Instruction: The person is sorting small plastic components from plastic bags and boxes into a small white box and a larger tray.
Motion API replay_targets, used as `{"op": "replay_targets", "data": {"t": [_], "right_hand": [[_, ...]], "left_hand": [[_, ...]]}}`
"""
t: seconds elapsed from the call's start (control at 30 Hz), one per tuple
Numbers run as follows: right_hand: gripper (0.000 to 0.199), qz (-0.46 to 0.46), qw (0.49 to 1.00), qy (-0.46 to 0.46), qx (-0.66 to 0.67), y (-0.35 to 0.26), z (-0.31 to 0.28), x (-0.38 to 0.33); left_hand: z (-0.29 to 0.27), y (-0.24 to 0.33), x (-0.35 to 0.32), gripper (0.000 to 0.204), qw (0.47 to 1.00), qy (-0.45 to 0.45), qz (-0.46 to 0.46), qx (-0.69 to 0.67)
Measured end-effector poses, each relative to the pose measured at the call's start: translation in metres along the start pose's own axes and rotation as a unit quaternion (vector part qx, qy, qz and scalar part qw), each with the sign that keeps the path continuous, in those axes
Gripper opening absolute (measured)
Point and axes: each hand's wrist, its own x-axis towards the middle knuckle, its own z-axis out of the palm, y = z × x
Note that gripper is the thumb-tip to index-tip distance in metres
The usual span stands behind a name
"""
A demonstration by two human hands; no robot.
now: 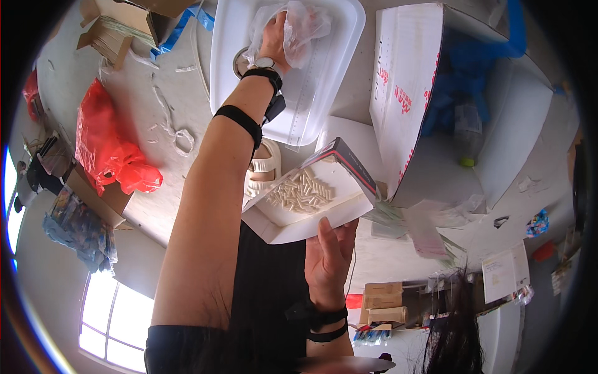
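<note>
Head view: at centre, the right hand (329, 257) gripped a shallow box (291, 233) of pale pegs (303, 193) from its five-o'clock side; toward twelve o'clock, the left hand (274, 47) touched a clear bag (305, 38), grip unclear.

I'm standing in what's probably a workroom or storeroom, its far edges blurring: opened cartons (405, 93) and a red plastic bag (107, 140) are crowding the pale floor (386, 267), white scraps (167, 118) are littering it, brown boxes (382, 295) are sitting farther off, and a paned window (124, 318) is letting in light.
</note>
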Motion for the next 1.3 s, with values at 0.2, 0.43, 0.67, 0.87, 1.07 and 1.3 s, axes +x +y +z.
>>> {"op": "replay_targets", "data": {"t": [0.2, 0.43, 0.67, 0.87, 1.07, 1.3], "right_hand": [[0.068, -0.025, 0.998, -0.015, -0.047, 0.0, -0.002, 0.003], [0.072, -0.024, 1.0, -0.007, -0.005, -0.002, -0.001, 0.002], [0.07, -0.014, 1.0, -0.022, -0.012, 0.001, 0.002, -0.002], [0.07, -0.018, 0.999, -0.027, -0.014, -0.001, 0.001, -0.003], [0.07, -0.014, 0.999, -0.029, -0.005, -0.001, -0.001, -0.006], [0.069, -0.028, 0.999, -0.031, 0.008, 0.001, -0.006, -0.008]], "left_hand": [[0.004, -0.022, 0.005, 0.043, 0.988, -0.005, 0.028, -0.151], [0.005, -0.028, 0.02, 0.022, 0.956, -0.03, -0.006, -0.291], [0.005, -0.072, 0.033, 0.028, 0.966, -0.109, 0.047, -0.231], [0.013, -0.094, 0.036, 0.035, 0.959, -0.19, 0.098, -0.185], [0.014, -0.098, 0.037, 0.044, 0.941, -0.271, 0.151, -0.133], [-0.033, -0.096, 0.029, 0.031, 0.902, -0.343, 0.004, -0.264]]}}
